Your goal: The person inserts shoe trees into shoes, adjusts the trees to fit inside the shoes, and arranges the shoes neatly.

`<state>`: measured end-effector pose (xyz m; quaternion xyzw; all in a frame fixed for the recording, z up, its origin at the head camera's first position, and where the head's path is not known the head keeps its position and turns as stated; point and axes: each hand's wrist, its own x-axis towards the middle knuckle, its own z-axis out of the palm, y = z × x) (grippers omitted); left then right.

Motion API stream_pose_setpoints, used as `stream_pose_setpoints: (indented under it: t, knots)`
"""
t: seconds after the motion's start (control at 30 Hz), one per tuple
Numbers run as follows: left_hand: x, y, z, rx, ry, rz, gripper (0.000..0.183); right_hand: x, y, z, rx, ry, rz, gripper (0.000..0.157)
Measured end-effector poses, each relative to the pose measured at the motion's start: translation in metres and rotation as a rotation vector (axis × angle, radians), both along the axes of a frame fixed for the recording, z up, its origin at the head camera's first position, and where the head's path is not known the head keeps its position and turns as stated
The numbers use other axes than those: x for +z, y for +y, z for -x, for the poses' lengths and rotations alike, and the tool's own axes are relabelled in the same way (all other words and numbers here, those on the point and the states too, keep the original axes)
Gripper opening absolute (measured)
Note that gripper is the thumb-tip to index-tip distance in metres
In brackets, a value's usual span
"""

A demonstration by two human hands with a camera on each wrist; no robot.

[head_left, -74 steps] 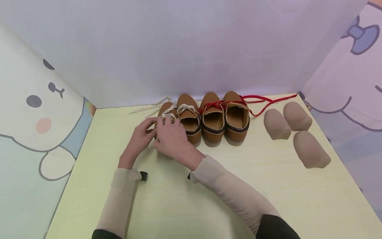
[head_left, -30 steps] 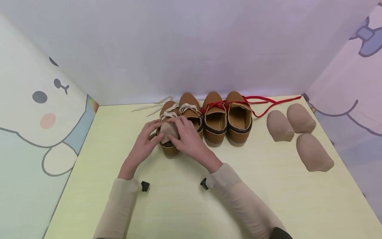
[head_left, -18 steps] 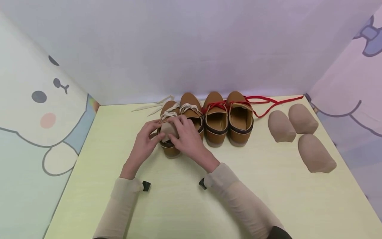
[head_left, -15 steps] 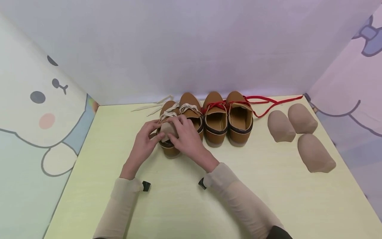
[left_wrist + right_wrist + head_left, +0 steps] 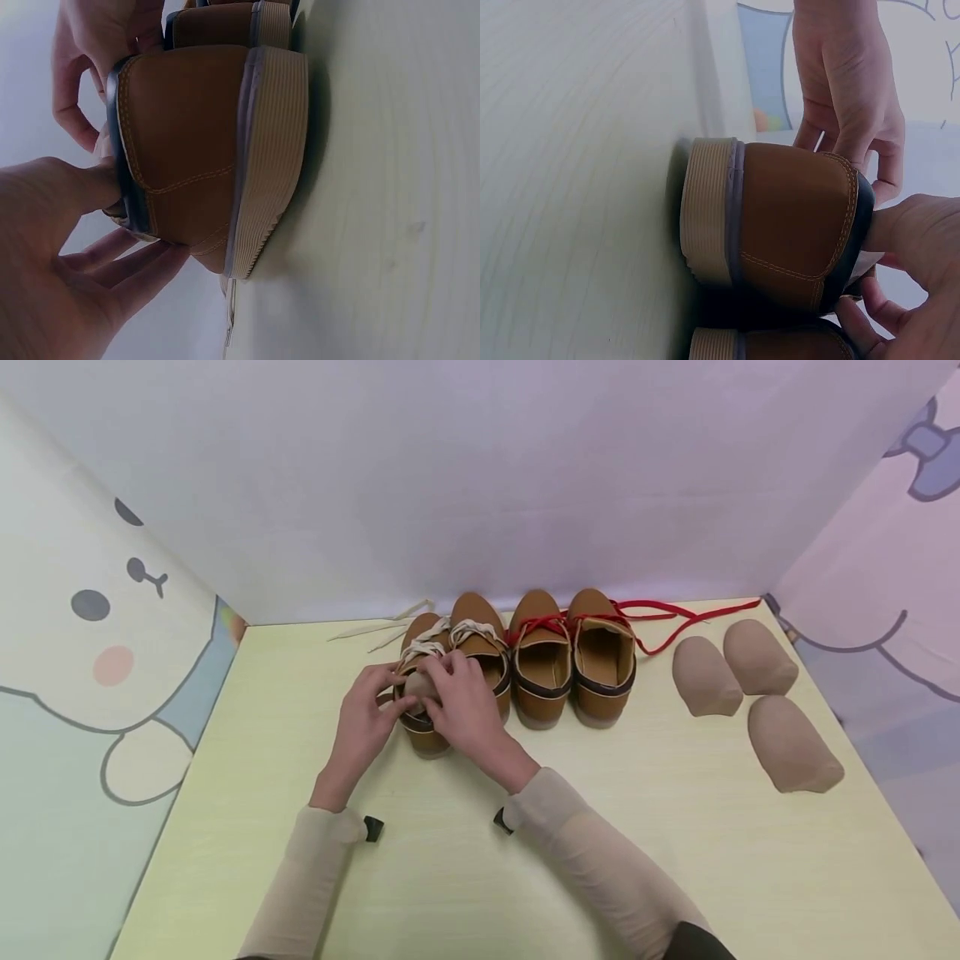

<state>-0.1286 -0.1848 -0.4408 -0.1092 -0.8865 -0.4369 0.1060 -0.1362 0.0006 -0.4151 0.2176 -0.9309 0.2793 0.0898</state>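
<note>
In the head view a brown shoe with white laces point(image 5: 429, 745) is leftmost in a row. A rounded beige shoe insert point(image 5: 422, 687) sits partly down inside its opening. My left hand point(image 5: 362, 722) grips the shoe's collar, thumb over the rim by the insert and fingers along the outer side, as the left wrist view shows. From the other side my right hand point(image 5: 471, 710) pinches the insert between thumb and fingers. In the right wrist view the shoe's heel point(image 5: 791, 210) stands flat on the table, and the insert is mostly hidden behind the collar.
Right beside it stands another white-laced brown shoe point(image 5: 491, 672). Two brown shoes with red laces, one near point(image 5: 540, 681) and one farther right point(image 5: 602, 681), complete the row. More beige inserts point(image 5: 791, 745) lie at the table's right. A pale curtain point(image 5: 480, 485) rises behind.
The insert came into view as my right hand shifted off it, and it now sits lower in the shoe. Both hands have stayed at the shoe's opening.
</note>
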Motion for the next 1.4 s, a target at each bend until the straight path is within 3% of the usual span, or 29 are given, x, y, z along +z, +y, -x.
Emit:
stream_pose_setpoints:
  t: [0.53, 0.87, 1.07, 1.23, 1.4]
  knots:
    - [0.010, 0.005, 0.001, 0.057, -0.071, 0.015, 0.025, 0.001, -0.002, 0.003, -0.008, -0.050, 0.016, 0.024]
    - [0.015, 0.012, 0.003, 0.142, -0.200, 0.011, 0.052, -0.002, -0.006, 0.004, -0.043, 0.006, -0.024, 0.017]
    - [0.017, 0.017, 0.002, 0.177, -0.190, 0.089, 0.054, -0.003, -0.007, 0.003, -0.046, 0.016, -0.084, 0.017]
    - [0.017, 0.019, 0.003, 0.188, -0.156, 0.121, 0.047, 0.000, -0.003, 0.003, -0.033, 0.005, -0.071, 0.022]
    - [0.017, 0.022, 0.007, 0.204, -0.131, 0.137, 0.045, 0.004, 0.001, 0.008, -0.034, 0.105, -0.133, 0.034]
